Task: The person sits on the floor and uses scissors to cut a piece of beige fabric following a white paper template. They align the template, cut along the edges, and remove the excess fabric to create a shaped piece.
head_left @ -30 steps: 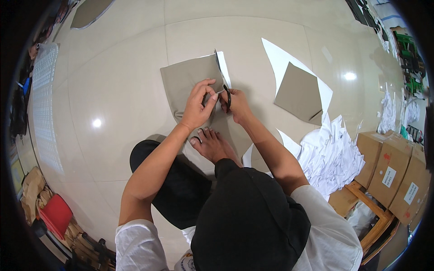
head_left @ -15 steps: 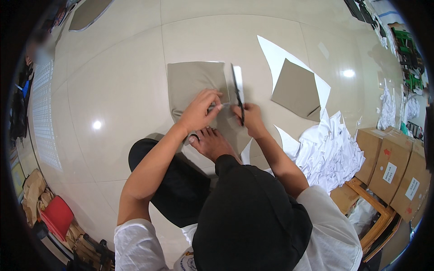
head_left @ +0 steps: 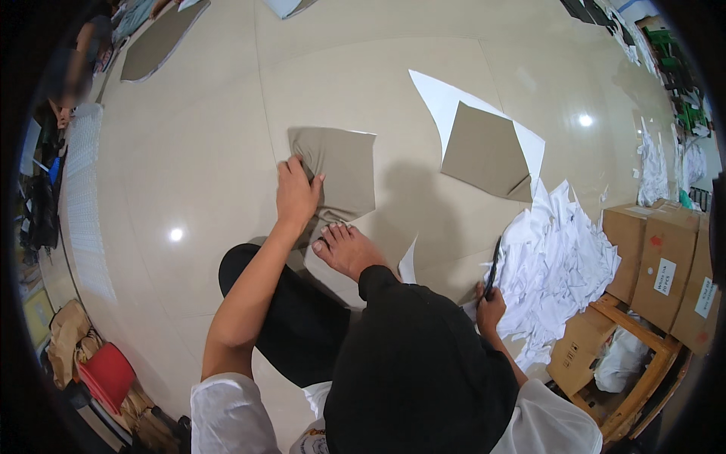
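I sit on a pale tiled floor with one bare foot (head_left: 348,250) stretched forward. My left hand (head_left: 296,193) presses flat on the left edge of a grey-brown fabric piece (head_left: 340,170) lying on the floor just ahead of the foot. My right hand (head_left: 490,309) is low at my right side, closed on black scissors (head_left: 493,266) whose blades point up and away. It rests beside a heap of white paper scraps (head_left: 560,265).
A second grey-brown piece (head_left: 484,151) lies on white paper (head_left: 442,98) at upper right. Cardboard boxes (head_left: 665,265) and a wooden frame (head_left: 643,363) stand at right. Another fabric piece (head_left: 155,41) lies far upper left, where another person sits. A red bag (head_left: 106,374) is at lower left.
My right hand has drawn away from the fabric with the scissors, down to my right side by the paper scraps. My left hand has shifted to the fabric's left edge.
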`<state>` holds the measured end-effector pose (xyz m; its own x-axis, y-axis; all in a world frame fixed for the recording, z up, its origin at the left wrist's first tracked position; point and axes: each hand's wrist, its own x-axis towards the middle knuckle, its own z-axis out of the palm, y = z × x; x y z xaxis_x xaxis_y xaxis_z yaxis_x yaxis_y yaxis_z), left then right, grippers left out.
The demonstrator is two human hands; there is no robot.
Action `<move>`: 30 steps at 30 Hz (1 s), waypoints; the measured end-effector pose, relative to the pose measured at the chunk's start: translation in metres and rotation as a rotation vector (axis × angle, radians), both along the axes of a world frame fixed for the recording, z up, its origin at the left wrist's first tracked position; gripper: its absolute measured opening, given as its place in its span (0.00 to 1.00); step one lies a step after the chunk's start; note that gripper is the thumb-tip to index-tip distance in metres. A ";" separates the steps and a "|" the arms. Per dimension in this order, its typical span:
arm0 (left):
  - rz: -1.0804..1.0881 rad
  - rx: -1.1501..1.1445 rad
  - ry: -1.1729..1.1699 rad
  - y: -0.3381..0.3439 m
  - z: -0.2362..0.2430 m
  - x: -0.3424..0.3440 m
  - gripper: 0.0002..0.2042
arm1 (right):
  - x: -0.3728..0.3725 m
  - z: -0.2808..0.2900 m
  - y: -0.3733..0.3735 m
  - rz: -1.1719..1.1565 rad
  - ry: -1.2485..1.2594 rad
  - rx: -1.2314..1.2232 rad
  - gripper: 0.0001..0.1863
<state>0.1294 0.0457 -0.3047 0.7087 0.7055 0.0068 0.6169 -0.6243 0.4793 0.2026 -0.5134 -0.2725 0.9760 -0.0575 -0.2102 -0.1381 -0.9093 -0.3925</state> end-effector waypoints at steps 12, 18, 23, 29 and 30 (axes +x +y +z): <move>0.053 -0.829 0.032 0.087 0.051 0.095 0.13 | -0.005 -0.020 -0.033 0.135 -0.209 -0.050 0.27; 0.610 -0.802 -0.622 0.188 0.104 0.200 0.21 | -0.008 -0.022 -0.028 0.102 -0.160 -0.016 0.25; 0.679 0.041 -0.619 0.186 0.055 0.210 0.26 | -0.007 -0.029 -0.012 0.092 -0.174 -0.006 0.25; -0.461 -0.327 -0.337 -0.045 0.007 0.214 0.25 | -0.011 -0.023 -0.035 0.070 -0.283 0.011 0.25; -0.567 -0.290 -0.358 -0.075 0.003 0.216 0.24 | -0.009 -0.030 -0.051 0.051 -0.198 -0.031 0.22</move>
